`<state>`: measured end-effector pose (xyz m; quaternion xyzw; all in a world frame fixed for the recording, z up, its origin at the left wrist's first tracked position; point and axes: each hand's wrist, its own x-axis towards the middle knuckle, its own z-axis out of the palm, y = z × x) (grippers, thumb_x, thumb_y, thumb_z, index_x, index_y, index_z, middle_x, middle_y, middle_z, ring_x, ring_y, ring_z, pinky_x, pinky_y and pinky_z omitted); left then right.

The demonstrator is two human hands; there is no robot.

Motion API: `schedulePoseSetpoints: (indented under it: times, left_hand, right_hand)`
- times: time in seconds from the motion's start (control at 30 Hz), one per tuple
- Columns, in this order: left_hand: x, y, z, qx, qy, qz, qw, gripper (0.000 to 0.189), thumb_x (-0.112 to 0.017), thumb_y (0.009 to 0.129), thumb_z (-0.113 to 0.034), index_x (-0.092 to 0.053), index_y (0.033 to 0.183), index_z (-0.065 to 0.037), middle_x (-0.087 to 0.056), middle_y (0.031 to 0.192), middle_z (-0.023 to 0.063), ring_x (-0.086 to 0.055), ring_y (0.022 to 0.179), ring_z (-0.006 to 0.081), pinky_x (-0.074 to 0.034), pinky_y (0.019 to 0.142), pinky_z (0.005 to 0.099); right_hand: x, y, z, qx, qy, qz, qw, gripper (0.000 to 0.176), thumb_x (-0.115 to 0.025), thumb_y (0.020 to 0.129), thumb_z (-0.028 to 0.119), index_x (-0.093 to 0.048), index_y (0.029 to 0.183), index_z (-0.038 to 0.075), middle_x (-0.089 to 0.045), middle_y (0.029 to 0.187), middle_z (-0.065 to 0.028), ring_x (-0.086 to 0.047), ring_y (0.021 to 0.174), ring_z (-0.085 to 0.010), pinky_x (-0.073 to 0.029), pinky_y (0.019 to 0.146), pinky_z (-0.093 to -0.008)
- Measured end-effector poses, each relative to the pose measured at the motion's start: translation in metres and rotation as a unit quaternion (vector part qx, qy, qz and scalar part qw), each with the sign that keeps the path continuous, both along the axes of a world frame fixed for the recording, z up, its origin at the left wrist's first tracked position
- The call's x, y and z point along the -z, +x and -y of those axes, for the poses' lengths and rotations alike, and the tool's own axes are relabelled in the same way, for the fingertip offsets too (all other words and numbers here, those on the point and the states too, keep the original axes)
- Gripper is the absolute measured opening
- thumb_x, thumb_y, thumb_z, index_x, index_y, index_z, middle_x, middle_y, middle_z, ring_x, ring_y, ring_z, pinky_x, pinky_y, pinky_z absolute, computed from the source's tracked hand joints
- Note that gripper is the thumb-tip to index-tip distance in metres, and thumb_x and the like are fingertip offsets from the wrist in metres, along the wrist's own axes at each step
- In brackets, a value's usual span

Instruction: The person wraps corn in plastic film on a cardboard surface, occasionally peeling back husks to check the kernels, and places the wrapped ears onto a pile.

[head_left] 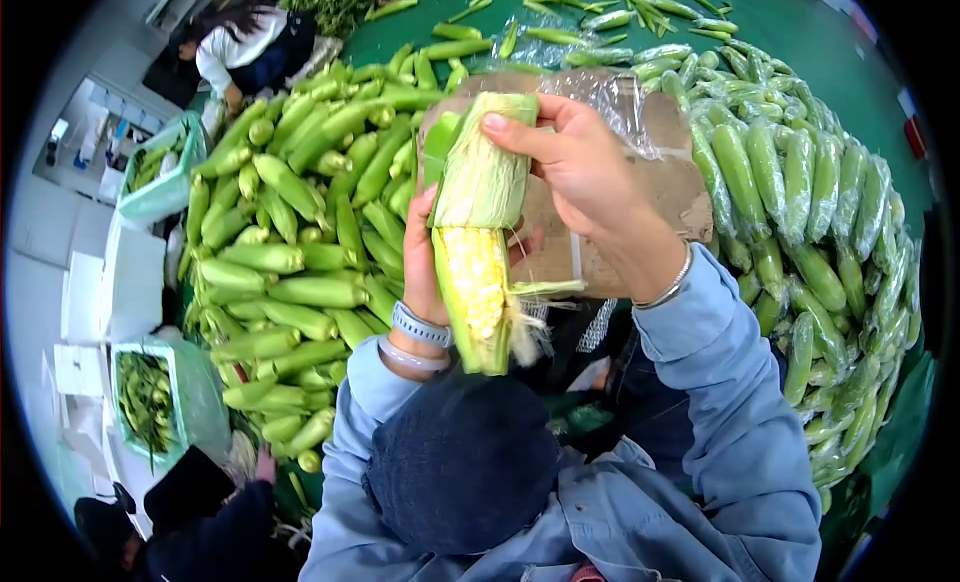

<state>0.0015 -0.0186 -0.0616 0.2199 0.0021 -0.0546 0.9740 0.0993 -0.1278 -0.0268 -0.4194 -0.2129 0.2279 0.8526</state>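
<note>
An ear of corn (474, 272) is held up at the centre, its pale yellow kernels bare in the lower half and green husk around the upper part. My left hand (424, 257), with a watch and a bracelet at the wrist, wraps the ear from the left and behind. My right hand (575, 157) pinches the top of the husk (485, 177) between thumb and fingers. Silk strands hang at the ear's lower right. Behind the hands lies a brown cardboard sheet (670, 197) with clear plastic film (615, 97) on it.
Unwrapped corn (290, 257) is heaped at left, film-wrapped corn (800, 182) at right. Loose husk pieces lie on the green table (820, 42). Lined foam boxes (190, 382) stand at far left. Other people are at upper left (250, 47) and lower left (215, 532).
</note>
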Motion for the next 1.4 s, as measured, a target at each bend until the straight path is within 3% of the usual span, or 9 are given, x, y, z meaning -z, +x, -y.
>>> schedulePoseSetpoints:
  times: [0.13, 0.23, 0.5, 0.63, 0.97, 1.17, 1.3, 1.37, 1.4]
  left_hand:
    - [-0.007, 0.009, -0.003, 0.036, -0.042, -0.025, 0.998, 0.059, -0.040, 0.088, -0.052, -0.044, 0.125, -0.006, -0.057, 0.111, 0.0115, -0.060, 0.089, 0.0275, -0.051, 0.082, 0.0399]
    - [-0.019, -0.003, -0.001, 0.023, 0.064, -0.103, 0.992, 0.061, -0.035, 0.089, -0.056, -0.045, 0.124, -0.007, -0.057, 0.112, 0.0119, -0.061, 0.091, 0.0251, -0.053, 0.076, 0.0393]
    - [-0.019, -0.005, -0.002, 0.104, 0.115, -0.065, 0.986, 0.044, -0.053, 0.083, -0.011, -0.039, 0.122, 0.001, -0.053, 0.103, 0.0153, -0.052, 0.080, 0.0185, -0.051, 0.062, 0.0278]
    - [-0.026, -0.012, 0.002, 0.064, 0.107, -0.027, 0.992, 0.048, -0.052, 0.080, -0.008, -0.036, 0.123, 0.003, -0.048, 0.107, 0.0173, -0.047, 0.076, 0.0183, -0.048, 0.061, 0.0268]
    - [-0.034, -0.032, 0.005, 0.053, 0.156, 0.014, 0.986, 0.058, -0.060, 0.070, -0.016, -0.036, 0.119, 0.005, -0.045, 0.102, 0.0167, -0.047, 0.067, 0.0164, -0.044, 0.053, 0.0261]
    - [-0.032, -0.031, 0.003, 0.061, 0.153, 0.037, 0.986, 0.061, -0.059, 0.068, -0.016, -0.035, 0.120, 0.005, -0.046, 0.105, 0.0177, -0.048, 0.068, 0.0169, -0.044, 0.055, 0.0259]
    - [-0.022, -0.030, 0.001, 0.030, 0.095, 0.037, 0.994, 0.054, -0.055, 0.082, -0.028, -0.035, 0.123, 0.002, -0.047, 0.105, 0.0146, -0.047, 0.071, 0.0176, -0.048, 0.061, 0.0279]
    - [-0.001, -0.024, -0.004, 0.010, -0.038, 0.086, 0.996, 0.060, -0.040, 0.090, -0.052, -0.036, 0.126, -0.005, -0.049, 0.109, 0.0102, -0.050, 0.079, 0.0195, -0.051, 0.069, 0.0310]
    - [-0.006, -0.025, -0.009, -0.028, -0.023, -0.029, 0.999, 0.064, -0.039, 0.087, -0.057, -0.039, 0.125, -0.005, -0.051, 0.109, 0.0096, -0.052, 0.083, 0.0202, -0.051, 0.070, 0.0317]
  right_hand:
    - [-0.010, 0.002, -0.006, 0.089, 0.004, 0.158, 0.983, 0.018, -0.060, 0.084, 0.011, -0.055, 0.096, -0.002, -0.063, 0.082, -0.0075, -0.059, 0.071, -0.0125, -0.049, 0.064, -0.0274]
    - [-0.014, -0.013, -0.001, 0.230, -0.199, 0.384, 0.872, 0.018, -0.053, 0.087, 0.017, -0.049, 0.090, -0.001, -0.058, 0.071, -0.0168, -0.057, 0.062, -0.0318, -0.042, 0.055, -0.0386]
    - [-0.012, 0.031, -0.018, 0.247, -0.251, 0.339, 0.872, 0.025, -0.043, 0.091, 0.022, -0.041, 0.083, -0.002, -0.054, 0.070, -0.0240, -0.055, 0.068, -0.0407, -0.041, 0.063, -0.0481]
    - [-0.025, 0.064, -0.036, 0.301, -0.325, 0.344, 0.828, 0.030, -0.045, 0.090, 0.025, -0.045, 0.089, -0.005, -0.056, 0.082, -0.0246, -0.055, 0.077, -0.0406, -0.043, 0.069, -0.0452]
    - [-0.041, 0.088, -0.039, 0.204, -0.296, 0.162, 0.919, 0.041, -0.042, 0.090, 0.027, -0.049, 0.104, -0.010, -0.055, 0.104, -0.0271, -0.055, 0.097, -0.0384, -0.042, 0.086, -0.0414]
    - [-0.060, 0.071, -0.031, 0.263, -0.260, 0.257, 0.893, 0.040, -0.041, 0.091, 0.028, -0.048, 0.100, -0.010, -0.055, 0.102, -0.0281, -0.055, 0.097, -0.0392, -0.042, 0.085, -0.0416]
    - [-0.075, 0.030, -0.027, 0.232, -0.173, 0.357, 0.888, 0.030, -0.043, 0.091, 0.026, -0.047, 0.091, -0.003, -0.059, 0.078, -0.0229, -0.059, 0.074, -0.0373, -0.045, 0.067, -0.0432]
    - [-0.071, -0.024, -0.014, 0.168, -0.175, 0.497, 0.833, 0.022, -0.047, 0.089, 0.022, -0.046, 0.086, 0.000, -0.056, 0.066, -0.0202, -0.057, 0.061, -0.0336, -0.044, 0.056, -0.0414]
    - [-0.052, -0.038, -0.013, 0.180, -0.124, 0.647, 0.731, 0.017, -0.055, 0.079, 0.017, -0.049, 0.084, 0.002, -0.058, 0.072, -0.0171, -0.057, 0.061, -0.0278, -0.043, 0.051, -0.0375]
